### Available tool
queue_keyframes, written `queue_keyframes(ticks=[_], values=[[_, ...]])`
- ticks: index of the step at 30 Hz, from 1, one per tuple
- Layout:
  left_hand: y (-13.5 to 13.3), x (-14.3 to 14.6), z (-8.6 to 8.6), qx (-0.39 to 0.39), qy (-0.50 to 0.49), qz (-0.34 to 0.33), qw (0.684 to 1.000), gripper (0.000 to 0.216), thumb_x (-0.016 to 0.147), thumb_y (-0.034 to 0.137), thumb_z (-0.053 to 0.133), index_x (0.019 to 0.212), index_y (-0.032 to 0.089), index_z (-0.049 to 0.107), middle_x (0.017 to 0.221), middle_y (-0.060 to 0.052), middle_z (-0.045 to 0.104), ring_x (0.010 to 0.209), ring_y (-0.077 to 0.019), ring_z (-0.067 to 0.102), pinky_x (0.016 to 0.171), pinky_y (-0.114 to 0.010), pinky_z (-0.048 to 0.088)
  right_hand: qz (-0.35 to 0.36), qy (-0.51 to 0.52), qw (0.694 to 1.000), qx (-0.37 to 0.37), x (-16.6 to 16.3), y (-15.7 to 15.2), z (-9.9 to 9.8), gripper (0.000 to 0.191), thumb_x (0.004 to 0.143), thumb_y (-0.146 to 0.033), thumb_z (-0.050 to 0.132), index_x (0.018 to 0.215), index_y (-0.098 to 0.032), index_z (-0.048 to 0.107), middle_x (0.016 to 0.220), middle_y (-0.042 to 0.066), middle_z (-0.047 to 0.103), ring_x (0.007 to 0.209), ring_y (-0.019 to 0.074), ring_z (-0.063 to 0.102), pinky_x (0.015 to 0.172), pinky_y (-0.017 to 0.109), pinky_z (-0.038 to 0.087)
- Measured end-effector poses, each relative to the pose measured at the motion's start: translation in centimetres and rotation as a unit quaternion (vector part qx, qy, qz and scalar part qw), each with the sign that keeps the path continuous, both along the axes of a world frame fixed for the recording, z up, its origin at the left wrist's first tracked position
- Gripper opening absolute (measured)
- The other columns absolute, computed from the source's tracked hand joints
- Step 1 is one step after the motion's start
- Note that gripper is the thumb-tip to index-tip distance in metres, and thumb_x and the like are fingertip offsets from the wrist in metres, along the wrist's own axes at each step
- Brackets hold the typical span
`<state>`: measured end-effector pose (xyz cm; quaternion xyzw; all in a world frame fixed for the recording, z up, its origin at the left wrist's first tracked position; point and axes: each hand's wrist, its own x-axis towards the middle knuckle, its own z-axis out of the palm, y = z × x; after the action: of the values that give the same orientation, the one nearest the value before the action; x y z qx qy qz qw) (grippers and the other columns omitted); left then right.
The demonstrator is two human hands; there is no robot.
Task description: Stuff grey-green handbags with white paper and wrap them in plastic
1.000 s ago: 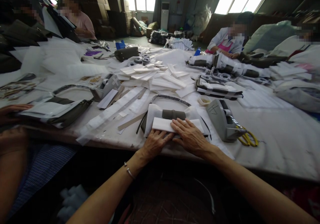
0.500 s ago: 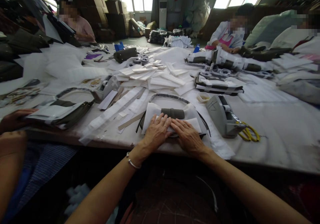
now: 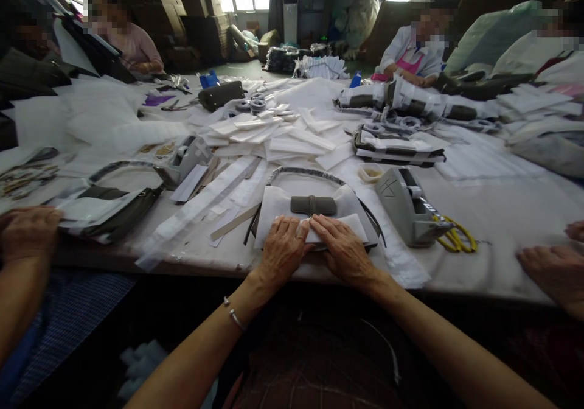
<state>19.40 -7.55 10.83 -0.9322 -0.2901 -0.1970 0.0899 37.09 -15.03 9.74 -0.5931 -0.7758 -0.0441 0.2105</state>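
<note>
In front of me an olive-green handbag [image 3: 313,206] lies on the table, partly covered in white foam wrap, its wrapped handle [image 3: 310,171] arching away from me. A folded white foam sheet [image 3: 358,225] lies across the bag's near side. My left hand [image 3: 283,246] is closed on this sheet, fingers bent over it near the middle. Beside it my right hand [image 3: 343,248] grips the same sheet, fingers together and pointing up and left. The fingertips of both hands nearly meet below the bag's strap. Both thumbs are mostly hidden.
A grey tape dispenser [image 3: 401,208] and yellow-handled scissors [image 3: 456,236] stand to the right. Further left are another handbag [image 3: 123,205], a second dispenser [image 3: 190,156] and a co-worker's hand [image 3: 31,232]. Another person's hand [image 3: 550,269] rests at the right edge. Foam pieces [image 3: 292,138] lie heaped beyond.
My left fingers have drawn back toward me and bent over the sheet; my right hand has barely moved. Another person's hands have appeared at the right, and the left co-worker's hand has shifted.
</note>
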Motion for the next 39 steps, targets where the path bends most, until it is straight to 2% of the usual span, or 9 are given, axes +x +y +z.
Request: queue_keyframes(ticks=[6,9,13,18,21,24,28,32,39], values=[[0.5,-1.2,-1.3,0.026,0.037,-0.070,0.997,0.052,0.094,0.035,0.057,0.137,0.006,0.047,0.138,-0.018,0.055,0.130,-0.0304,0.050,0.114,-0.050,0.033,-0.023,-0.064,0.998,-0.002,-0.5,0.2,-0.5,0.059,0.085,-0.008,0.048,0.144,-0.009,0.044,0.147,0.016,0.048,0.134,0.0279,0.043,0.113,0.046,0.035],[1.4,-1.8,-2.9,0.045,0.004,-0.110,0.993,0.044,0.098,0.021,0.047,0.140,0.008,0.046,0.142,-0.015,0.054,0.133,-0.0257,0.048,0.115,-0.047,0.034,-0.005,-0.101,0.995,-0.011,-0.3,0.1,0.2,0.057,0.088,-0.011,0.049,0.145,-0.008,0.043,0.149,0.015,0.047,0.136,0.0279,0.041,0.114,0.045,0.033],[1.8,-2.2,-3.9,0.029,-0.052,-0.113,0.992,0.041,0.100,0.017,0.038,0.140,0.012,0.048,0.139,-0.013,0.057,0.130,-0.0243,0.052,0.114,-0.048,0.037,0.008,-0.133,0.991,-0.009,0.3,-0.1,0.7,0.054,0.092,-0.012,0.047,0.145,-0.010,0.043,0.150,0.013,0.046,0.139,0.0282,0.039,0.115,0.049,0.029],[0.6,-2.3,-3.1,0.038,-0.039,-0.127,0.990,0.046,0.099,0.013,0.036,0.142,0.020,0.047,0.142,-0.008,0.055,0.133,-0.0260,0.049,0.114,-0.054,0.035,-0.007,-0.107,0.994,0.004,0.6,-0.2,-0.6,0.049,0.093,-0.007,0.038,0.141,-0.009,0.047,0.147,0.015,0.049,0.136,0.0242,0.045,0.113,0.046,0.034],[-0.7,-1.1,-2.2,0.060,0.012,-0.095,0.994,0.042,0.099,0.013,0.036,0.138,0.012,0.050,0.140,-0.013,0.056,0.133,-0.0282,0.049,0.115,-0.056,0.032,-0.008,-0.097,0.995,0.005,0.4,-0.1,-1.1,0.050,0.092,-0.005,0.038,0.141,-0.009,0.048,0.146,0.016,0.050,0.135,0.0251,0.046,0.113,0.047,0.035],[-1.5,0.5,-1.3,0.072,0.057,-0.056,0.994,0.035,0.099,0.012,0.035,0.125,0.003,0.057,0.127,-0.020,0.063,0.121,-0.0276,0.059,0.110,-0.047,0.040,-0.008,-0.096,0.995,0.015,0.3,-0.1,-1.1,0.049,0.092,-0.006,0.040,0.140,-0.010,0.049,0.146,0.016,0.051,0.135,0.0257,0.047,0.112,0.048,0.036],[-1.3,1.1,-0.8,0.053,0.086,-0.058,0.993,0.034,0.100,0.014,0.035,0.127,0.006,0.054,0.121,-0.018,0.065,0.112,-0.0244,0.063,0.101,-0.038,0.047,-0.014,-0.124,0.991,0.037,0.2,-0.6,-0.8,0.049,0.091,-0.004,0.039,0.138,-0.007,0.049,0.146,0.017,0.050,0.135,0.0272,0.045,0.113,0.049,0.035],[-1.2,0.6,-1.0,0.060,0.090,-0.067,0.992,0.040,0.100,0.017,0.035,0.137,0.008,0.045,0.126,-0.017,0.061,0.115,-0.0250,0.060,0.101,-0.039,0.045,-0.037,-0.148,0.986,0.064,0.2,-1.3,-1.1,0.048,0.088,-0.007,0.044,0.136,-0.003,0.049,0.143,0.020,0.052,0.135,0.0310,0.045,0.114,0.052,0.032],[-1.8,1.1,-2.5,0.082,0.042,-0.054,0.994,0.043,0.101,0.021,0.033,0.140,0.008,0.047,0.144,-0.017,0.049,0.131,-0.0284,0.048,0.108,-0.046,0.040,-0.020,-0.186,0.980,0.074,0.9,-0.9,-1.6,0.047,0.087,-0.010,0.043,0.134,-0.007,0.051,0.136,0.019,0.058,0.127,0.0289,0.053,0.109,0.049,0.037]])
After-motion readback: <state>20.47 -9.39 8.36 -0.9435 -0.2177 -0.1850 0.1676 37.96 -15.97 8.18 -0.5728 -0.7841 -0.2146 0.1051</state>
